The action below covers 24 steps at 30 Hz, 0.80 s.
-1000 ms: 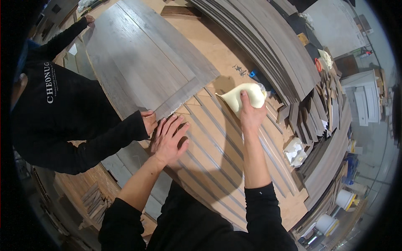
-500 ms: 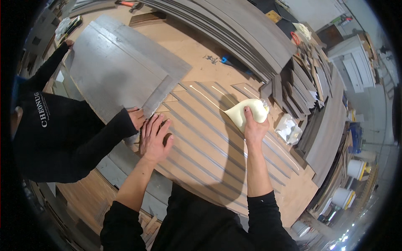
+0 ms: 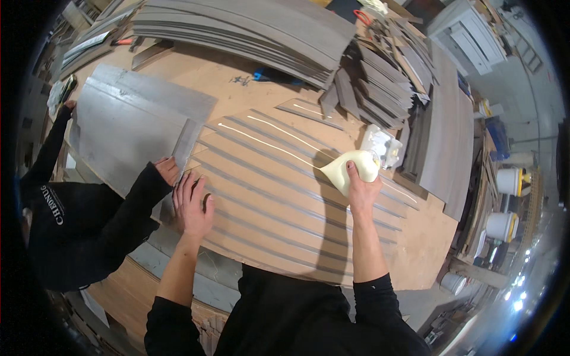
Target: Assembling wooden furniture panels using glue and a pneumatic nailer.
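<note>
My right hand is wrapped around a soft, pale-yellow squeeze bag of glue, thumb on top. The bag's narrow tip points left and touches a thin grey strip; a cream glue line runs back from it toward the strip's left end. Several such strips lie side by side, spaced apart, on the brown board. Another glue line shows on the strip beyond, partly hidden by the bag. My left hand rests open, fingers spread, at the strips' left ends, holding nothing.
At left, a person's hand touches the edge of a large grey panel. Stacked grey boards line the far side. A crumpled white plastic container stands beyond the bag. White buckets sit at right.
The glue line behind the bag's tip is longer, as my right hand has moved along the strip toward its right end. The view has shifted; my left hand stays by the strip ends.
</note>
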Motion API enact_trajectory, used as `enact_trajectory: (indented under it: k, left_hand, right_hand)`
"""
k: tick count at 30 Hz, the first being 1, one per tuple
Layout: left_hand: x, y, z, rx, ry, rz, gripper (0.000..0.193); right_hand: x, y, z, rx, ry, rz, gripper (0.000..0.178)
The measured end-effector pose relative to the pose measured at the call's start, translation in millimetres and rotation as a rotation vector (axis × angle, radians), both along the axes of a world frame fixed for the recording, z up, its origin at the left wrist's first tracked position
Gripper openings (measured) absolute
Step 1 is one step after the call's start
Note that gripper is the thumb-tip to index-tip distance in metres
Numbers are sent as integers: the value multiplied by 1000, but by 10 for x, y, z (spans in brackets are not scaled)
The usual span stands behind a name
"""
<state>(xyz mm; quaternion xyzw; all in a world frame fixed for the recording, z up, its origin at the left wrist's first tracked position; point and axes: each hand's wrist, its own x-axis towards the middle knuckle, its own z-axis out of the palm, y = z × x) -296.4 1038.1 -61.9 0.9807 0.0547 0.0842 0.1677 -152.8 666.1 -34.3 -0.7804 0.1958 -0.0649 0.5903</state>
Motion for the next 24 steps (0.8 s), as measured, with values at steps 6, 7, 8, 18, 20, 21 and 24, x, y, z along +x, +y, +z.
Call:
enact_trajectory:
  k: [6, 7, 8, 18, 20, 21, 24]
  left_hand:
    - [15, -29, 34, 5, -11, 4, 50]
    - [19, -45, 39, 10, -17, 5, 50]
    - [20, -47, 14, 4, -23, -13, 50]
    - [6, -167, 116, 66, 29, 25, 50]
    - [4, -126, 68, 80, 29, -7, 50]
    - [1, -129, 70, 90, 20, -5, 51]
    - [-12, -141, 94, 109, 29, -8, 51]
  right_hand:
    - [-220, -389, 16, 36, -59, -142, 33]
    - [-253, -465, 12, 30, -66, -159, 33]
    - [-295, -547, 5, 26, -61, -185, 32]
    - [-633, -1188, 113, -21, -102, -336, 30]
    - [-686, -1342, 70, -41, -104, -368, 31]
    - [-715, -1408, 61, -61, -101, -384, 31]
    - [-791, -1569, 72, -80, -140, -439, 31]
